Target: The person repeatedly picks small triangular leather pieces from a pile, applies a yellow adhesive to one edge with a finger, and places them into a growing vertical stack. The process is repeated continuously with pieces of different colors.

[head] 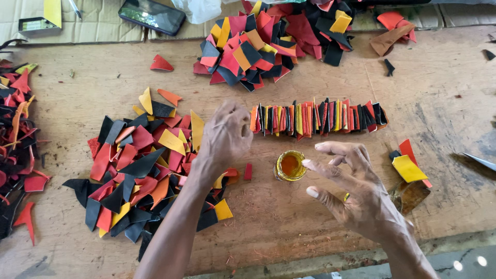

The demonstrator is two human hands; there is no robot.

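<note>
Head view: left hand (225,135) touches strip's (318,118) end.

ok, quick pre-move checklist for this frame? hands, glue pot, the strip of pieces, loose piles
1. Left hand free: cannot tell; loosely curled at the strip's left end, fingertips hidden.
2. Right hand free: ok; fingers spread, nothing gripped, beside the pot.
3. Small pot upright and open: ok; amber liquid visible, no lid on it.
4. Strip of joined pieces intact: ok; one straight row, pieces on edge, packed together.
5. Loose pieces within reach: ok; black, red and yellow pile lies under the left forearm, another pile behind the strip.
6. Wooden board around the pot dry: cannot tell; surface stained.
</note>
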